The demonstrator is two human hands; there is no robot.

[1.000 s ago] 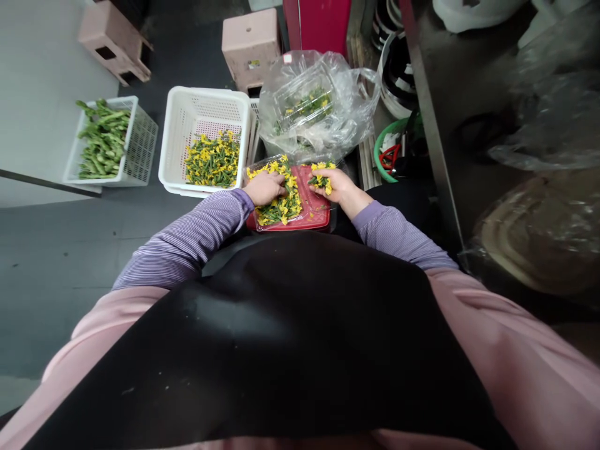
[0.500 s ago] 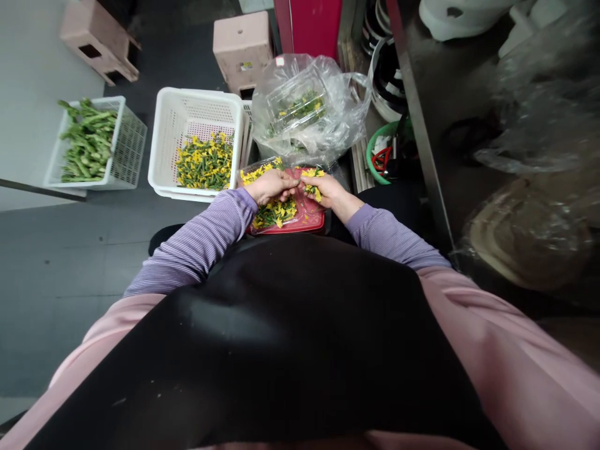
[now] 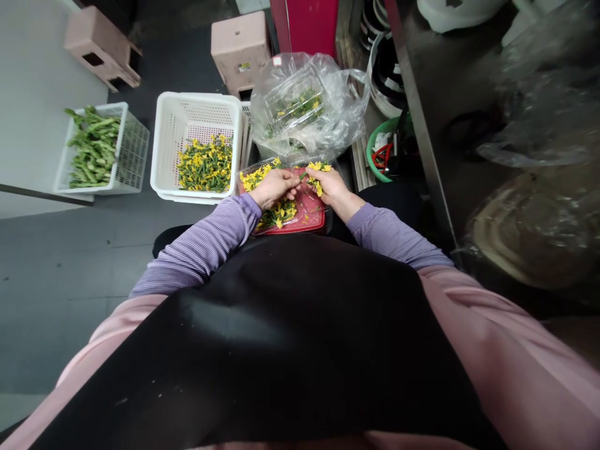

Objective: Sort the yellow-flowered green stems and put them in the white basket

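My right hand (image 3: 332,186) is closed around a small bunch of yellow-flowered green stems (image 3: 315,182). Close beside it, my left hand (image 3: 274,188) is pinched at the green stem ends, its fingertips nearly touching the right hand. Whether a stem is between the left fingertips is too small to tell. Both hands are above a red tray (image 3: 313,220). A clear plastic box with yellow flowers and green stems (image 3: 281,214) lies on the tray, partly hidden under my left hand.
A white basket (image 3: 159,147) holds more yellow-flowered stems; another (image 3: 122,140) holds thick green stalks. Beyond the tray sits a clear plastic bag (image 3: 344,106) with a clear box. A green basin (image 3: 370,150) stands right, near a metal edge (image 3: 424,134). Pink stools (image 3: 239,47) stand behind.
The flower bunch in my right hand has shifted slightly up, and a green stem end now shows between the hands. The whole view has moved slightly.
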